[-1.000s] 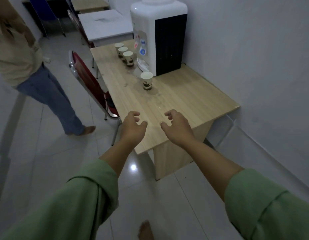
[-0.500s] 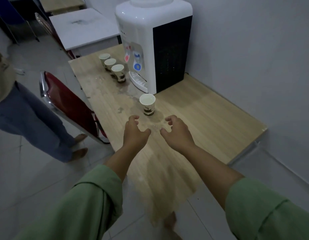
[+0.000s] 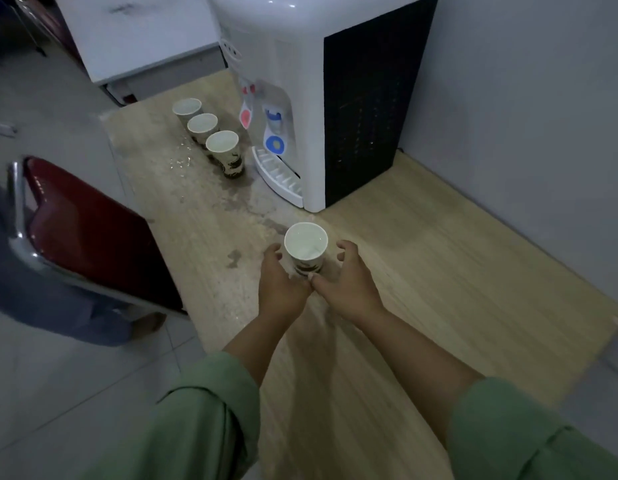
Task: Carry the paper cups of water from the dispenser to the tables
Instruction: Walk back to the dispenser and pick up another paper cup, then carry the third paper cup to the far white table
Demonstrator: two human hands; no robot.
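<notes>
Left hand point(image 3: 283, 289) and right hand point(image 3: 347, 284) cupped around paper cup point(image 3: 306, 249) on table point(image 3: 439, 271).

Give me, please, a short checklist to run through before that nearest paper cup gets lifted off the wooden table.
1. Nearest cup upright: ok.
2. Left hand and right hand on either side of it: ok.
3. Fingers closed firmly on the cup: cannot tell.
4. Water level safely below the rim: cannot tell.
5. Wooden table dry near the cup: not ok, spilled water.
6. Other three cups clear of the hands: ok.
</notes>
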